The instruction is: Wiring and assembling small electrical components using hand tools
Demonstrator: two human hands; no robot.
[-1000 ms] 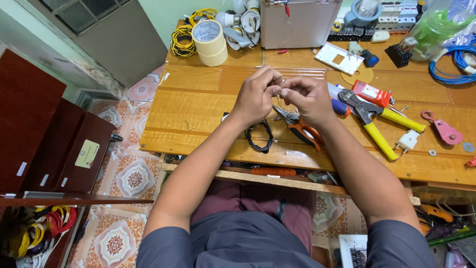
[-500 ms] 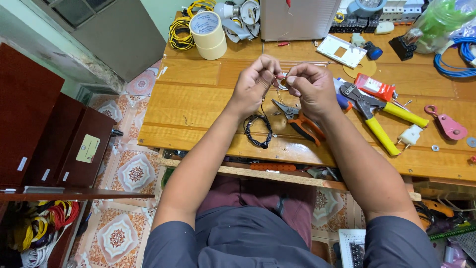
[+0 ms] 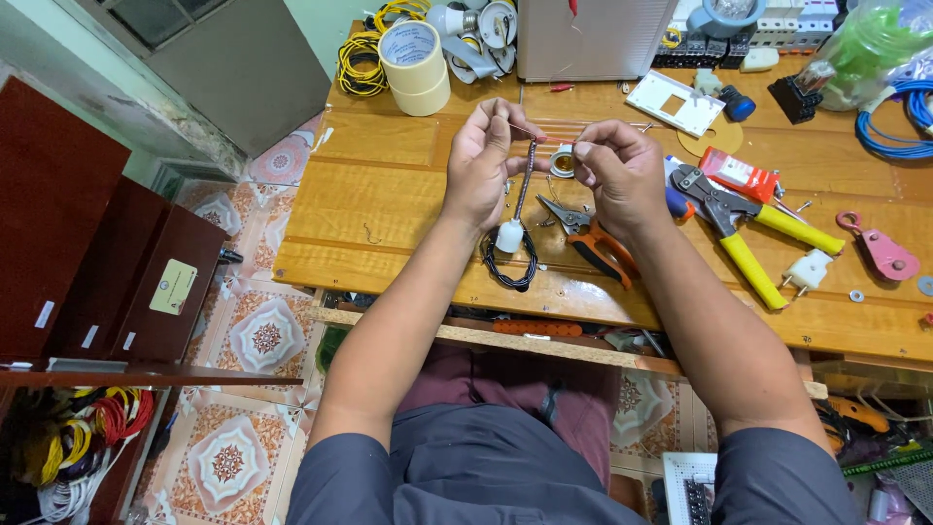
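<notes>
Head view: both hands are raised over the wooden workbench [image 3: 389,194], a thin dark cable [image 3: 523,190] between them.
Cable: hangs down from the left fingers, a small white plug [image 3: 510,236] at its lower end, above a black coil of wire [image 3: 512,267] lying on the bench; a fine strand runs across toward the right fingers.
Left hand [image 3: 486,165]: fingers pinched together on the cable's upper end.
Right hand [image 3: 622,175]: fingers curled in, thumb and forefinger nipping the strand's other end.
Just beneath: orange-handled pliers [image 3: 593,243] lie under the right wrist; a small round socket [image 3: 562,160] sits between the hands.
Right side of bench: yellow-handled crimping tool [image 3: 748,233], red packet [image 3: 739,175], white plug piece [image 3: 809,272], pink pulley [image 3: 880,253], blue cable [image 3: 899,126].
Far edge: roll of masking tape [image 3: 416,68], yellow wire coil [image 3: 360,63], white switch plate [image 3: 673,102].
</notes>
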